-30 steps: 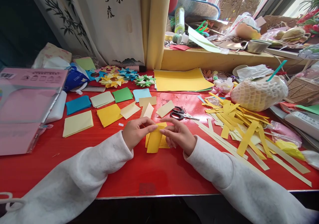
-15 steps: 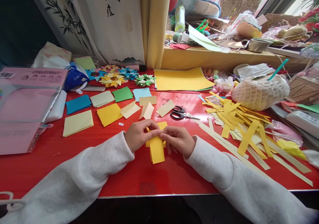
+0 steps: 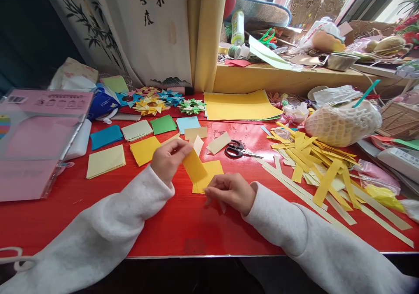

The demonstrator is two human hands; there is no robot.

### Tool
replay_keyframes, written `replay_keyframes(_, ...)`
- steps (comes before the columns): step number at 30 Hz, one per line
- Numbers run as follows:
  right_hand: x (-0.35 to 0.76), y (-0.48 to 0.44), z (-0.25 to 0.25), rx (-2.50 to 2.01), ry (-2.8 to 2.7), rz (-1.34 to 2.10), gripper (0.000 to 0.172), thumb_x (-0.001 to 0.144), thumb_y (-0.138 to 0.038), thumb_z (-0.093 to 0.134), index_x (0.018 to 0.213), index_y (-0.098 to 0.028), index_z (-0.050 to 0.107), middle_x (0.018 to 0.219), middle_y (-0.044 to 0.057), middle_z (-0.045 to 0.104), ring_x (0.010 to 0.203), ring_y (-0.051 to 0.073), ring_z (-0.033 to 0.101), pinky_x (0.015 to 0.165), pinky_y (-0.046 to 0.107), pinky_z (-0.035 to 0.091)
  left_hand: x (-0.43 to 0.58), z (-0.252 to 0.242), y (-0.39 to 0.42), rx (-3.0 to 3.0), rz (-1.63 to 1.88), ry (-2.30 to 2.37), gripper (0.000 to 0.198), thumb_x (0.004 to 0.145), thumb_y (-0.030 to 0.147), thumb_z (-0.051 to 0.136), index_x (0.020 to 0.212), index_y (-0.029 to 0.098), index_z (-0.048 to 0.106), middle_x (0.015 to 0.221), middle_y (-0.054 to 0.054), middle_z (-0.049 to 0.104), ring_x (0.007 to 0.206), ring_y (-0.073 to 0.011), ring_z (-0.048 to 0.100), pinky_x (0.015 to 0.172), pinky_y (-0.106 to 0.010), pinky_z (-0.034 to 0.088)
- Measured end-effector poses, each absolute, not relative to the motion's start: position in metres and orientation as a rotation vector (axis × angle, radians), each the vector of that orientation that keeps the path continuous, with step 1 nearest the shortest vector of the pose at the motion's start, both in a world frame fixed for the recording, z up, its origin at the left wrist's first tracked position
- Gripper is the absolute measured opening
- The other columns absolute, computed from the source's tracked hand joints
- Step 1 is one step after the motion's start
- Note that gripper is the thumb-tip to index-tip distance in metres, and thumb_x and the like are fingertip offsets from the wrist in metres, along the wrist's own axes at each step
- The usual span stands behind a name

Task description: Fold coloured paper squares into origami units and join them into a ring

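Note:
My left hand (image 3: 168, 158) pinches a folded yellow paper strip (image 3: 194, 165) and holds it tilted just above the red table (image 3: 183, 224). Under it lies a small stack of yellow paper squares (image 3: 211, 174). My right hand (image 3: 231, 191) rests on the table at the stack's near edge, fingers curled, fingertips touching the lower corner of the paper. Black-handled scissors (image 3: 237, 150) lie just beyond the stack.
Stacks of coloured paper squares (image 3: 144, 149) lie to the left, folded paper stars (image 3: 170, 102) at the back. A heap of yellow strips (image 3: 314, 163) and a netted bundle (image 3: 342, 121) fill the right. A pink plastic case (image 3: 36, 141) stands far left. A large yellow sheet (image 3: 238, 105) lies behind.
Both hands were pressing the yellow strip flat on the stack. Now my left hand has lifted the strip up and to the left, and my right hand stays low on the stack.

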State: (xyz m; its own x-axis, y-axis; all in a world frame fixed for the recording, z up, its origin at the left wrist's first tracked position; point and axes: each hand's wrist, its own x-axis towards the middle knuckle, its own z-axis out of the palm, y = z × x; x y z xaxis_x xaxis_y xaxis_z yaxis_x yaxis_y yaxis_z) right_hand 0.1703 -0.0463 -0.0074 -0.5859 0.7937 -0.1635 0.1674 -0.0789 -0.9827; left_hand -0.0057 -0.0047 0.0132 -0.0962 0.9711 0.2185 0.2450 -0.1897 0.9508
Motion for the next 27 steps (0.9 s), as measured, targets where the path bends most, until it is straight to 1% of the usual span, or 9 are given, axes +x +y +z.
replay_keyframes(3, 0.169, -0.047, -0.007, -1.003, -1.670, 1.789, 0.027, 0.073, -0.040, 0.050, 0.067, -0.014, 0.053, 0.064, 0.004, 0.064, 0.031, 0.005, 0.046, 0.032, 0.017, 0.033, -0.014, 0.019, -0.003, 1.519, 1.643, 1.474, 0.016, 0.069, 0.034, 0.055, 0.071, 0.019, 0.056, 0.065, 0.002, 0.055, 0.060, -0.0107, 0.049, 0.053, -0.021, 0.040)
replay_keyframes(6, 0.168, -0.042, -0.004, -0.987, -1.434, 1.854, 0.036, 0.075, -0.047, 0.043, 0.074, -0.012, 0.054, 0.070, 0.007, 0.065, 0.032, 0.007, 0.050, 0.027, 0.017, 0.032, -0.016, 0.019, -0.011, 2.060, 1.736, 1.354, 0.004, 0.071, 0.024, 0.055, 0.071, 0.022, 0.058, 0.071, 0.001, 0.058, 0.066, -0.0119, 0.050, 0.064, -0.025, 0.041)
replay_keyframes(7, 0.169, -0.039, -0.002, -0.972, -1.367, 1.876, 0.039, 0.076, -0.049, 0.041, 0.076, -0.012, 0.054, 0.072, 0.008, 0.065, 0.034, 0.008, 0.052, 0.026, 0.017, 0.033, -0.015, 0.018, -0.015, 2.303, 1.692, 1.239, 0.004, 0.071, 0.021, 0.057, 0.073, 0.024, 0.060, 0.074, 0.001, 0.060, 0.072, -0.0130, 0.051, 0.070, -0.027, 0.040)
replay_keyframes(9, 0.170, -0.035, -0.001, -0.953, -1.286, 1.892, 0.038, 0.074, -0.048, 0.043, 0.077, -0.012, 0.054, 0.069, 0.007, 0.064, 0.037, 0.010, 0.055, 0.027, 0.018, 0.036, -0.010, 0.012, -0.023, 2.679, 1.468, 0.967, 0.009, 0.069, 0.021, 0.059, 0.074, 0.027, 0.061, 0.079, 0.001, 0.063, 0.077, -0.0140, 0.051, 0.072, -0.027, 0.040)
replay_keyframes(12, 0.173, -0.031, -0.001, -0.986, -1.264, 1.832, 0.027, 0.070, -0.040, 0.054, 0.070, -0.013, 0.051, 0.049, 0.001, 0.059, 0.033, 0.009, 0.052, 0.028, 0.015, 0.034, -0.003, 0.004, -0.028, 2.927, 1.185, 0.665, 0.012, 0.074, 0.019, 0.054, 0.077, 0.028, 0.061, 0.089, 0.002, 0.064, 0.082, -0.0136, 0.053, 0.072, -0.026, 0.041)
replay_keyframes(16, 0.176, -0.028, -0.003, -1.022, -1.224, 1.716, 0.023, 0.071, -0.036, 0.055, 0.071, -0.014, 0.049, 0.041, -0.004, 0.053, 0.028, 0.006, 0.047, 0.026, 0.013, 0.029, -0.001, 0.003, -0.021, 2.781, 1.249, 0.862, 0.014, 0.073, 0.029, 0.055, 0.085, 0.023, 0.059, 0.097, -0.005, 0.058, 0.090, -0.0170, 0.049, 0.079, -0.030, 0.040)
replay_keyframes(20, 0.176, -0.028, -0.004, -1.057, -1.251, 1.688, 0.025, 0.070, -0.038, 0.055, 0.076, -0.014, 0.050, 0.050, -0.002, 0.055, 0.031, 0.007, 0.049, 0.026, 0.014, 0.032, -0.001, 0.006, -0.011, 2.283, 1.234, 1.254, 0.020, 0.076, 0.034, 0.049, 0.087, 0.018, 0.056, 0.085, -0.004, 0.058, 0.080, -0.0155, 0.050, 0.071, -0.027, 0.041)
replay_keyframes(23, 0.175, -0.030, -0.005, -1.062, -1.367, 1.664, 0.026, 0.070, -0.039, 0.054, 0.077, -0.014, 0.051, 0.056, -0.001, 0.057, 0.034, 0.008, 0.051, 0.027, 0.015, 0.035, 0.000, 0.004, -0.008, 1.995, 1.032, 1.265, 0.022, 0.075, 0.038, 0.048, 0.080, 0.018, 0.056, 0.080, -0.002, 0.059, 0.073, -0.0136, 0.051, 0.065, -0.024, 0.041)
replay_keyframes(27, 0.174, -0.033, -0.008, -1.048, -1.537, 1.602, 0.023, 0.073, -0.038, 0.050, 0.075, -0.015, 0.052, 0.066, 0.001, 0.061, 0.033, 0.005, 0.049, 0.029, 0.017, 0.032, 0.003, 0.003, -0.010, 1.815, 0.973, 1.193, 0.024, 0.074, 0.040, 0.049, 0.079, 0.018, 0.057, 0.078, -0.001, 0.058, 0.072, -0.0130, 0.051, 0.065, -0.023, 0.040)
